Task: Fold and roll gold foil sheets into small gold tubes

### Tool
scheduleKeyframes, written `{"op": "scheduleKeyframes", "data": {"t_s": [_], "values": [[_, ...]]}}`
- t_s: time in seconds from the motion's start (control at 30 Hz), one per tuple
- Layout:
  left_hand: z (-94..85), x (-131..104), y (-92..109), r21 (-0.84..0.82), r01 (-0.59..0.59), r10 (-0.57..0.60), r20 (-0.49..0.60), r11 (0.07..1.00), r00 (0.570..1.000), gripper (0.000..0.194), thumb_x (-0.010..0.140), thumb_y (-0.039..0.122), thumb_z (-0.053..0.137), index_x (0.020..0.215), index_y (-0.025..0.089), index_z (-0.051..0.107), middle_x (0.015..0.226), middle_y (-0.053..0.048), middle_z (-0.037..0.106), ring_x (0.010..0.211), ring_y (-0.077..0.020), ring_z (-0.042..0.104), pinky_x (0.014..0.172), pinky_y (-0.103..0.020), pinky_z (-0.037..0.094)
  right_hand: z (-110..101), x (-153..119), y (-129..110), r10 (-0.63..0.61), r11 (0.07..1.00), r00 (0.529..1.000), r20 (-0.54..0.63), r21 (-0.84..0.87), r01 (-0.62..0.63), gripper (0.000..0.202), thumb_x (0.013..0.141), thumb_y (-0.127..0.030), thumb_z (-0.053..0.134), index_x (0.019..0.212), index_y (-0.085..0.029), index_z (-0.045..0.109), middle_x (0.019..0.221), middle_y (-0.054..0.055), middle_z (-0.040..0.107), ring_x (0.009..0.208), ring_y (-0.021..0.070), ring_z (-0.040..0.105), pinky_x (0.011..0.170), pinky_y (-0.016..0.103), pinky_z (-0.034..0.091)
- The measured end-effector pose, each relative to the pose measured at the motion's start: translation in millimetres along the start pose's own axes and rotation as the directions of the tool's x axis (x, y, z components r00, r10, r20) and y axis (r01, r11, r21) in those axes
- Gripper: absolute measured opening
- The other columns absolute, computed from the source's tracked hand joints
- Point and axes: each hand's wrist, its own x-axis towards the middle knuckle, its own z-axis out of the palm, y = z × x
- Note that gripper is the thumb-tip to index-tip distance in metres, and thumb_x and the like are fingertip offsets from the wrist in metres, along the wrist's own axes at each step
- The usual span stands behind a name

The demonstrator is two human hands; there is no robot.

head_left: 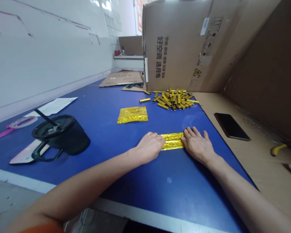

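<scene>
A strip of shiny gold foil (pixel 172 141) lies flat on the blue tabletop (pixel 140 200), with creases running along its length. The curled fingers of my left hand (pixel 150 147) close on its left end and cover that edge. On the right end, my right hand (pixel 198 144) rests flat with fingers stretched out. Farther back and to the left is a stack of gold foil sheets (pixel 133 115). A heap of small rolled gold foil tubes (pixel 174 99) sits behind my hands, and one loose tube (pixel 145 100) lies left of it.
At the left stand a dark lidded mug (pixel 69 136) with a straw, a roll of tape (pixel 24 122) and white paper (pixel 54 106). A large cardboard box (pixel 179 48) rises behind the heap. A phone (pixel 231 126) lies on cardboard at the right.
</scene>
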Motion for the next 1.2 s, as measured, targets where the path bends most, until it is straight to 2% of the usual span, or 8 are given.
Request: {"op": "scheduleKeyframes", "data": {"t_s": [0.23, 0.37, 0.5, 0.6, 0.73, 0.87, 1.03, 1.2], "values": [[0.3, 0.4, 1.8, 0.037, -0.026, 0.026, 0.015, 0.999, 1.000, 0.018, 0.079, 0.016, 0.043, 0.092, 0.018, 0.057, 0.085, -0.004, 0.056, 0.080, -0.0198, 0.049, 0.068, -0.031, 0.033, -1.9, 0.1, 2.5, -0.023, 0.999, 0.994, -0.106, 0.031, 0.027, 0.044, 0.084, -0.034, 0.028, 0.120, -0.013, 0.045, 0.131, 0.013, 0.038, 0.122, 0.0294, 0.028, 0.093, 0.058, 0.018], [1.0, 0.1, 2.0, 0.032, -0.020, 0.019, 0.015, 0.999, 1.000, 0.019, 0.080, 0.015, 0.042, 0.093, 0.018, 0.057, 0.086, -0.004, 0.056, 0.081, -0.0199, 0.048, 0.068, -0.032, 0.033, -9.3, -5.3, -8.9, -0.245, 0.943, 0.943, -0.227, 0.169, 0.286, 0.037, 0.084, -0.023, 0.032, 0.116, -0.014, 0.049, 0.129, 0.011, 0.042, 0.121, 0.0223, 0.032, 0.098, 0.047, 0.021], [2.0, 0.1, 2.1, 0.014, -0.013, 0.013, 0.022, 1.000, 1.000, 0.018, 0.080, 0.017, 0.042, 0.089, 0.018, 0.058, 0.087, -0.005, 0.055, 0.081, -0.0199, 0.047, 0.068, -0.032, 0.033, -14.0, -13.3, -27.4, -0.458, 0.798, 0.871, -0.180, 0.349, 0.491, 0.035, 0.084, -0.025, 0.035, 0.112, -0.014, 0.052, 0.124, 0.012, 0.047, 0.116, 0.0198, 0.039, 0.097, 0.037, 0.031], [1.9, 0.4, 1.6, -0.001, -0.012, 0.012, 0.030, 1.000, 0.999, 0.020, 0.081, 0.018, 0.041, 0.092, 0.018, 0.057, 0.088, -0.005, 0.055, 0.082, -0.0198, 0.047, 0.068, -0.032, 0.033, -12.6, -12.6, -27.8, -0.444, 0.808, 0.889, -0.112, 0.379, 0.451, 0.040, 0.084, -0.029, 0.036, 0.117, -0.010, 0.048, 0.128, 0.015, 0.042, 0.119, 0.0215, 0.035, 0.099, 0.038, 0.029], [1.5, 0.5, 0.7, -0.017, -0.008, 0.009, 0.043, 1.000, 0.999, 0.022, 0.081, 0.016, 0.041, 0.096, 0.019, 0.057, 0.087, -0.005, 0.054, 0.081, -0.0191, 0.047, 0.067, -0.031, 0.033, -4.2, -2.1, -9.9, -0.278, 0.925, 0.961, -0.007, 0.267, 0.269, 0.045, 0.085, -0.026, 0.029, 0.123, -0.004, 0.041, 0.132, 0.017, 0.035, 0.123, 0.0214, 0.026, 0.101, 0.036, 0.024], [2.2, 0.0, 0.3, -0.032, 0.000, 0.001, 0.040, 0.999, 0.999, 0.023, 0.082, 0.016, 0.040, 0.098, 0.020, 0.056, 0.088, -0.005, 0.054, 0.080, -0.0190, 0.047, 0.067, -0.031, 0.033, 0.0, 3.5, 1.1, -0.172, 0.964, 0.983, 0.059, 0.214, 0.156, 0.045, 0.086, -0.027, 0.027, 0.125, -0.007, 0.039, 0.134, 0.015, 0.033, 0.124, 0.0217, 0.025, 0.100, 0.037, 0.026], [3.0, -0.8, 0.1, -0.041, 0.009, -0.008, 0.032, 0.999, 0.999, 0.024, 0.082, 0.017, 0.040, 0.099, 0.021, 0.056, 0.088, -0.005, 0.054, 0.081, -0.0192, 0.047, 0.067, -0.031, 0.033, -5.7, 0.3, 2.8, -0.098, 0.977, 0.995, 0.036, 0.194, 0.089, 0.041, 0.086, -0.029, 0.027, 0.121, -0.019, 0.045, 0.132, 0.008, 0.037, 0.122, 0.0225, 0.030, 0.096, 0.044, 0.027], [1.7, -1.4, 1.1, -0.029, 0.014, -0.013, 0.049, 0.999, 0.999, 0.025, 0.081, 0.016, 0.040, 0.101, 0.021, 0.056, 0.088, -0.005, 0.054, 0.081, -0.0190, 0.047, 0.068, -0.031, 0.033, -6.7, 3.7, 12.3, -0.029, 0.940, 0.998, 0.047, 0.340, 0.011, 0.044, 0.085, -0.045, 0.023, 0.113, -0.029, 0.053, 0.131, 0.004, 0.039, 0.122, 0.0247, 0.029, 0.094, 0.049, 0.024]]}}
